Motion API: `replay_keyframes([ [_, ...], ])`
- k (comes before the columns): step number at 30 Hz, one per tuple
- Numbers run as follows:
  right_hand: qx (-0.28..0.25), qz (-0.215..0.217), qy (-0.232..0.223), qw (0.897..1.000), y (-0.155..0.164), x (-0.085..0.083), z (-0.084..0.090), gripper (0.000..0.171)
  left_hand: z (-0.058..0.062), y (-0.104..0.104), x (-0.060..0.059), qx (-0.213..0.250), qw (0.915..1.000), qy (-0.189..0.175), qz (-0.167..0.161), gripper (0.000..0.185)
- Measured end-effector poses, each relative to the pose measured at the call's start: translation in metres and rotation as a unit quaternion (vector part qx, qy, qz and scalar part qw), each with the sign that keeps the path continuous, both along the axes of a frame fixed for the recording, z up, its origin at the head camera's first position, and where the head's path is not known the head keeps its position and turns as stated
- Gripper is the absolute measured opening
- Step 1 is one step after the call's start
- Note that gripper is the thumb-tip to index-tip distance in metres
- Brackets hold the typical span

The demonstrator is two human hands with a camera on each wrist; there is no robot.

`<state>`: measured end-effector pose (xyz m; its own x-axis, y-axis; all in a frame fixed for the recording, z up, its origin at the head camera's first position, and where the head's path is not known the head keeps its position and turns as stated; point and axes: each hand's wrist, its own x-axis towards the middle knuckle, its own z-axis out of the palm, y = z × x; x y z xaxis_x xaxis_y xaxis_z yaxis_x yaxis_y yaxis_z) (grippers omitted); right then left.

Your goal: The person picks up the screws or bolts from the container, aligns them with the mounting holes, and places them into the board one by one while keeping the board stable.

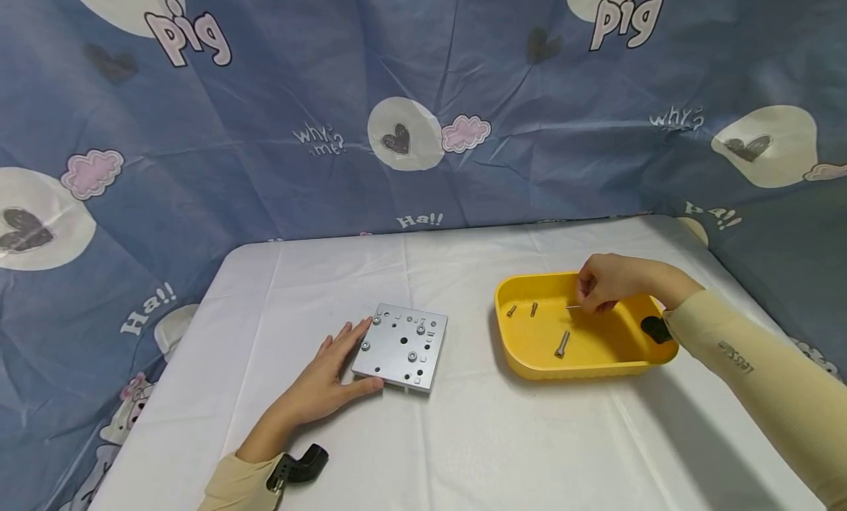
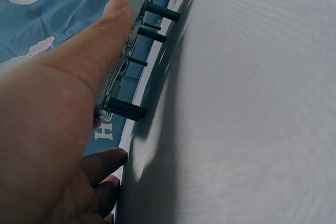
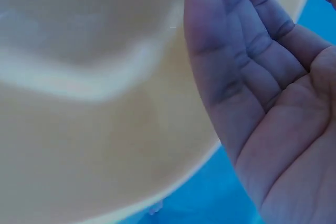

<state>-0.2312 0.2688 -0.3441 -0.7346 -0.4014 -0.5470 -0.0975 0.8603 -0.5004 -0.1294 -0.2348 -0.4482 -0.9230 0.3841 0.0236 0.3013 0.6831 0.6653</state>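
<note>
My left hand [image 1: 324, 384] rests against a square silver metal plate [image 1: 392, 355], thumb along its near edge and forefinger at its left side, the other fingers spread. Several socket-head screws [image 1: 412, 356] sit in holes in the plate. Below it, threaded shanks [image 2: 126, 108] stick out, and the plate stands raised over the white cloth. Over the yellow tray [image 1: 529, 371], my right hand [image 1: 612, 281] pinches a thin silver pin-like piece [image 1: 572, 306]; its other end is hidden by the fingers. In the right wrist view the right hand's palm [image 3: 294, 124] faces the camera.
Inside the tray lie a larger socket-head screw [image 1: 562, 345] and two small screws, one of them a short screw [image 1: 534, 309] near the far wall. A black patch [image 1: 655, 329] marks the tray's right end. A patterned blue curtain [image 1: 265, 165] hangs behind the white-covered table [image 1: 503, 452].
</note>
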Motion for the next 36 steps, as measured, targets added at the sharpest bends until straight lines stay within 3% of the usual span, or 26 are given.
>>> replay_keyframes([
  [7, -0.039, -0.008, 0.002, 0.999, -0.011, -0.011, 0.015, 0.008, 0.001, 0.001, 0.001, 0.000, 1.0000, -0.003, 0.003, 0.102],
  [19, -0.083, 0.003, 0.028, 0.996, -0.051, -0.026, 0.040, 0.022, -0.002, 0.000, 0.002, 0.002, 1.0000, -0.004, 0.003, 0.102],
  [25, -0.114, 0.026, 0.040, 0.992, -0.106, -0.035, 0.045, 0.019, 0.000, 0.002, 0.001, 0.001, 1.0000, -0.001, 0.003, 0.102],
  [32, -0.142, 0.090, 0.045, 0.985, -0.191, -0.045, 0.032, 0.011, 0.001, 0.000, 0.002, 0.000, 1.0000, 0.000, 0.001, 0.102],
  [36, -0.149, 0.105, 0.042, 0.982, -0.225, -0.047, 0.022, 0.008, 0.002, 0.000, 0.002, 0.003, 1.0000, -0.006, -0.001, 0.102],
])
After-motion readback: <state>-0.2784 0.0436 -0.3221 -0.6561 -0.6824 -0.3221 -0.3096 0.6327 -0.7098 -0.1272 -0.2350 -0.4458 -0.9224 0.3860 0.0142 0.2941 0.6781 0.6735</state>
